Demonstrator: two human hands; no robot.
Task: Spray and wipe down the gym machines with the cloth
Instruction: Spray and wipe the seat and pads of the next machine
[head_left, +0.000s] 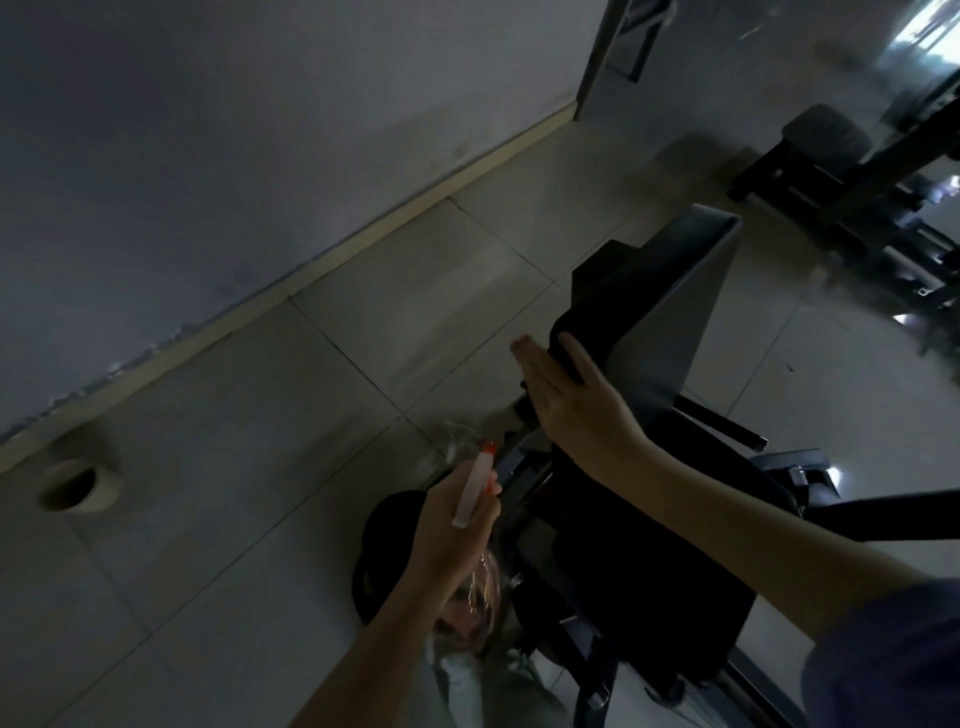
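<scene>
Two hands are being put to work on a black padded gym machine (649, 291) in a dim, tiled room. The spray bottle (474, 491) is being gripped by the left hand (447, 525), fingers wrapped round its neck, with the red-tipped nozzle being pointed toward the machine's frame. The right hand (563, 395) is being pressed flat against the near end of the pad, fingers straight and together, thumb splayed across the pad's edge. A dark fold under that palm is possibly the cloth (555, 358), though it is being lost against the black upholstery. By appearances, the job is being caught partway. This pad is being wiped, while the lower seat and frame are judged to be awaiting attention, as is a second machine (831, 156) well apart at upper right. The bottle's body is clear, but how much liquid is being held inside cannot be told.
</scene>
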